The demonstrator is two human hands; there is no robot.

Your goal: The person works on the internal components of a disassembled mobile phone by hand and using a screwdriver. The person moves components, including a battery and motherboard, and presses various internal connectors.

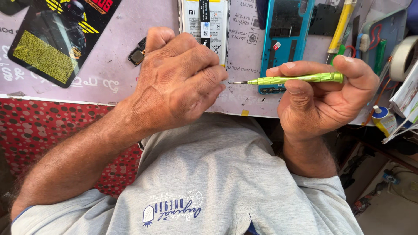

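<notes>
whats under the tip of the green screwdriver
The green screwdriver, held level in the right hand, points its tip at the left hand's fingertips; below lies the mat. Anything pinched there is hidden.

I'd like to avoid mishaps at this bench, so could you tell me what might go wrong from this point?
1. The left hand pinches something too small to see at the tip of the green screwdriver, held above the lap; a dropped part could fall off the work mat.
2. The right hand points the sharp tip at the left fingertips; a slip could prick them.
3. The opened blue phone and loose battery lie close behind and could get knocked.
</notes>
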